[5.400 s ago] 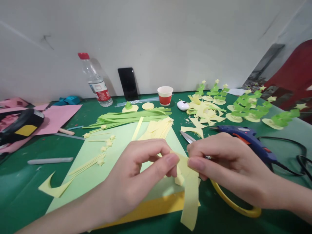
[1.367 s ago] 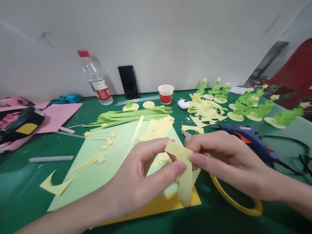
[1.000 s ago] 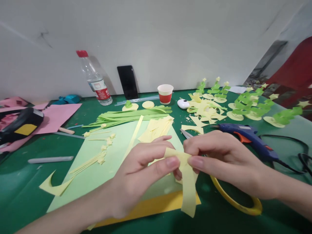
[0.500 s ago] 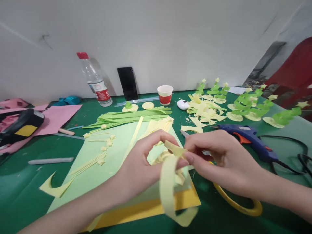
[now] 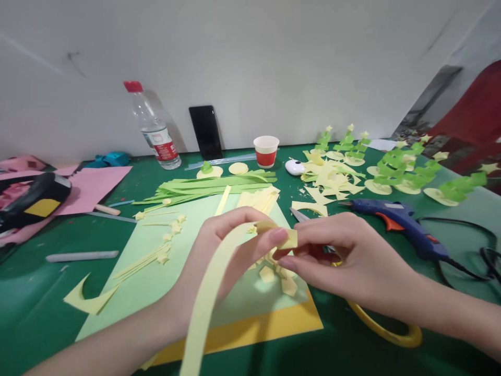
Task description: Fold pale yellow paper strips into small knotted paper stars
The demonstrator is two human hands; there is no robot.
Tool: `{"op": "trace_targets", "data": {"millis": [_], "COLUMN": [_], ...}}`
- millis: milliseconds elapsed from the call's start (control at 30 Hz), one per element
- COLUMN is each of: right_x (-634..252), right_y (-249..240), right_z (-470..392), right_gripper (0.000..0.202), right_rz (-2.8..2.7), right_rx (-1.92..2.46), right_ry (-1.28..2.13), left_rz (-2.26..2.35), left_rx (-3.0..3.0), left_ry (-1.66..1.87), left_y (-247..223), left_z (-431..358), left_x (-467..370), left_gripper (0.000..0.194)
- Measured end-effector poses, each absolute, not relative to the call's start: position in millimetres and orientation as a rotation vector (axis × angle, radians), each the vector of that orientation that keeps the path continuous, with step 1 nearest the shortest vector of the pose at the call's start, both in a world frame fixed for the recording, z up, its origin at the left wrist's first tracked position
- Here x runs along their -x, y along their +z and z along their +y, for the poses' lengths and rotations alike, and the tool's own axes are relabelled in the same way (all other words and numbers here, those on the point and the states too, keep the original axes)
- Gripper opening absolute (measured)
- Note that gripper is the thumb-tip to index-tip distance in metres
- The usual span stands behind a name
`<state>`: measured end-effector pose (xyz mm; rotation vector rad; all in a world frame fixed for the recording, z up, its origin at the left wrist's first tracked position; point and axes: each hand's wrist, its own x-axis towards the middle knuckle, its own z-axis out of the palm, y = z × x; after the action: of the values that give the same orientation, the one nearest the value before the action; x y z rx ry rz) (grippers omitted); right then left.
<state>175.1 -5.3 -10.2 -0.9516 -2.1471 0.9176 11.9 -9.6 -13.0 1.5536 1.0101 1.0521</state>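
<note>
A pale yellow paper strip is folded at one end, and its long tail hangs over my left wrist toward the near edge. My left hand pinches the folded end between thumb and fingers. Close against that fold, my right hand has its thumb and fingertips curled together; part of the fingers is hidden. Behind and below the hands, small folded yellow paper pieces lie on a light green sheet. Yellow-handled scissors rest partly under my right hand.
A blue glue gun with a cord lies at the right, before several green paper plants with stars. Green strips, a paper cup, a phone and a bottle stand or lie farther back. Pink paper is at left.
The strip's tail has swung from a loop below my fingers to the left, across my left wrist. The folded end has turned over in my fingers.
</note>
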Motion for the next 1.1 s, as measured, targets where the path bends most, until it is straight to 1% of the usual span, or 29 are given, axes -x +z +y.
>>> {"op": "trace_targets", "data": {"millis": [400,600,800,900,933,1033,1100], "right_x": [-178.9,-177.8,-177.2,-179.7,-181.0,-184.4,-185.6], "right_y": [-12.4,-10.9,-8.4,-5.7,-4.8,-3.7,-4.7], "right_z": [-10.7,-10.4,-7.8,-5.7,-4.9,-1.7,1.3], "right_gripper": [0.034,0.029,0.03,0.033,0.031,0.017,0.019], "right_rz": [-2.117,-2.052,-1.867,-1.864,-1.851,-1.649,-1.43], "right_rx": [0.98,0.969,1.001,0.955,0.937,0.876,0.818], "right_ry": [0.999,1.078,1.384,1.555,1.638,1.963,2.154], "left_rz": [1.061,1.031,1.054,1.084,1.09,1.09,1.072], "left_rx": [-1.583,-1.555,-1.603,-1.58,-1.566,-1.551,-1.569], "left_ry": [1.049,1.003,1.005,0.985,0.994,1.06,1.1], "left_y": [-7.2,-8.2,-9.0,-6.9,-6.1,-5.1,-5.3], "left_z": [-12.3,-12.0,-10.1,-9.0,-8.7,-8.3,-8.3], "left_x": [-14.5,-14.8,-14.0,-14.1,-14.1,-13.8,-13.5], "left_gripper": [0.02,0.019,0.016,0.019,0.02,0.018,0.015]}}
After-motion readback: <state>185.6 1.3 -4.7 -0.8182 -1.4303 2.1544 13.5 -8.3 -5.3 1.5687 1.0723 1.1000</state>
